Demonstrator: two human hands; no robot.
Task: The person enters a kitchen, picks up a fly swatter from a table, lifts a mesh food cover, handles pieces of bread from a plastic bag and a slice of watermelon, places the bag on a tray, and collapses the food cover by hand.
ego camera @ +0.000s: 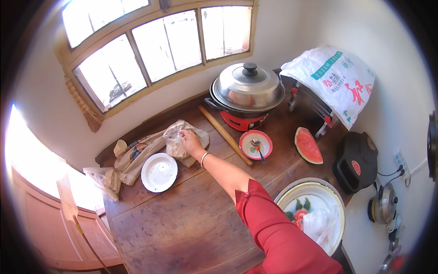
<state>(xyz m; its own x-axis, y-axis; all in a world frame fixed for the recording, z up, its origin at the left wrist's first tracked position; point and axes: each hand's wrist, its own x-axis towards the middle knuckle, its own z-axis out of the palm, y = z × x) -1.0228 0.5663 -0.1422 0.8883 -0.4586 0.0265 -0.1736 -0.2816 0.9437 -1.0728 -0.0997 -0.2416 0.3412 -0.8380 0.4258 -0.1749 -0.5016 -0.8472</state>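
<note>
My right hand (190, 141), with a bangle at the wrist and a red sleeve, reaches across the wooden table and grips the gathered top of a clear plastic bag (175, 148). The bag holds something pale that I cannot make out, and it rests against a beige cloth or sack (202, 137). Just left of it lies a long rolled beige sack (145, 156). A white enamel plate (159, 172) sits in front of these, and a wooden rolling pin (224, 135) lies to the right of the hand. My left hand is out of view.
An electric pot (251, 89) with a metal lid stands near the window. Right of the rolling pin are a red-rimmed dish (243, 145) with a spoon, a watermelon slice (308, 146), a sack-covered machine (321, 113), a black appliance (356, 164) and a large enamel basin (337, 205). Another bag (109, 183) lies left.
</note>
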